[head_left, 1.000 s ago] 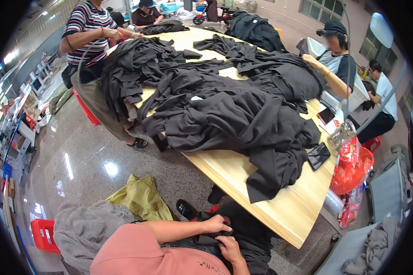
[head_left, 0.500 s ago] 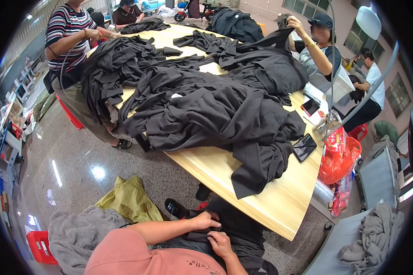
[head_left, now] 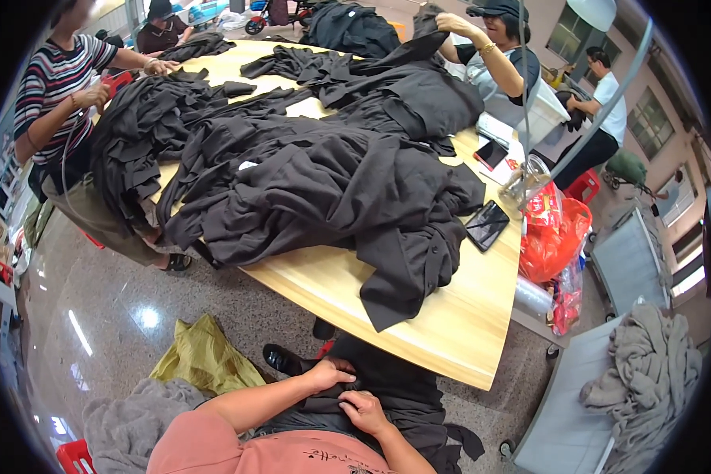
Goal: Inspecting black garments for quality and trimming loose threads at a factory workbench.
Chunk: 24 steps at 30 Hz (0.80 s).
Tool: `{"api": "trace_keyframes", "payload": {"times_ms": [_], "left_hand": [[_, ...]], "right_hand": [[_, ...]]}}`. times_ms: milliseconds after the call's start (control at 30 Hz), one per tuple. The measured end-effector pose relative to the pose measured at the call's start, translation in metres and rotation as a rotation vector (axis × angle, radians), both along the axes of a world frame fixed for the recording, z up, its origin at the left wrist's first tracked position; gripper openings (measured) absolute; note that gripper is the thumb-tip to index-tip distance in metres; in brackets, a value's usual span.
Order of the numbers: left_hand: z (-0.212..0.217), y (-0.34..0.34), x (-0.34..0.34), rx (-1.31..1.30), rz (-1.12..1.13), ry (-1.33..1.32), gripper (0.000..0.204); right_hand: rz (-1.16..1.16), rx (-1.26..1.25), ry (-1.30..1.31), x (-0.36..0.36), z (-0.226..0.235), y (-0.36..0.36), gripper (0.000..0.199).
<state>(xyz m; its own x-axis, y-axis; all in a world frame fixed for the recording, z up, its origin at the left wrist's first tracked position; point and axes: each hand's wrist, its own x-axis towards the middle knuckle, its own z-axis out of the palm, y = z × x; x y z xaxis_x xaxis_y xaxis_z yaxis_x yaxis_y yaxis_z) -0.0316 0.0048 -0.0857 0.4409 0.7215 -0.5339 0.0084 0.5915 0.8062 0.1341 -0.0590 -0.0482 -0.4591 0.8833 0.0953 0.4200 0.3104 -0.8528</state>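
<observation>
A dark garment [head_left: 407, 399] lies over my lap and hangs down below the table's near edge. My left hand [head_left: 331, 374] is closed on its cloth, thumb and fingers pinched together. Close by on the right, my right hand [head_left: 365, 411] grips the same garment with bent fingers. Some small dark part sits between the two hands, too hidden to make out. Ahead, a large heap of dark buttoned garments [head_left: 292, 189] covers much of the wooden table [head_left: 466, 340], one piece trailing toward the near edge.
A black phone [head_left: 488, 226], a second phone [head_left: 490, 155] and a glass jar [head_left: 534, 175] stand at the table's right. Red plastic bags [head_left: 557, 237] hang beside it. Grey cloth fills a cart [head_left: 565, 411] at right. A yellow-green sack [head_left: 204, 354] lies left. Several co-workers surround the table.
The view has shifted, so the table sits further left. My hands stay on the garment. The striped-shirt person at left now shows a red tool in one hand.
</observation>
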Motion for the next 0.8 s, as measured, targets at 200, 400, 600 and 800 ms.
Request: {"api": "trace_keyframes", "payload": {"times_ms": [200,400,600,800], "left_hand": [[0.008,-0.001,-0.004,-0.214,0.17,-0.138,0.022],[0.018,0.004,-0.001,-0.174,0.17,-0.041,0.022],[0.024,0.007,0.008,-0.3,0.316,-0.151,0.025],[0.03,0.011,0.002,-0.303,0.093,-0.012,0.019]], "right_hand": [[0.006,0.022,-0.003,0.0,-0.003,0.002,0.012],[0.014,0.021,-0.002,-0.003,-0.005,0.003,0.012],[0.023,0.005,-0.018,-0.007,-0.013,0.002,0.012],[0.034,-0.008,0.017,-0.006,-0.022,0.001,0.014]]}}
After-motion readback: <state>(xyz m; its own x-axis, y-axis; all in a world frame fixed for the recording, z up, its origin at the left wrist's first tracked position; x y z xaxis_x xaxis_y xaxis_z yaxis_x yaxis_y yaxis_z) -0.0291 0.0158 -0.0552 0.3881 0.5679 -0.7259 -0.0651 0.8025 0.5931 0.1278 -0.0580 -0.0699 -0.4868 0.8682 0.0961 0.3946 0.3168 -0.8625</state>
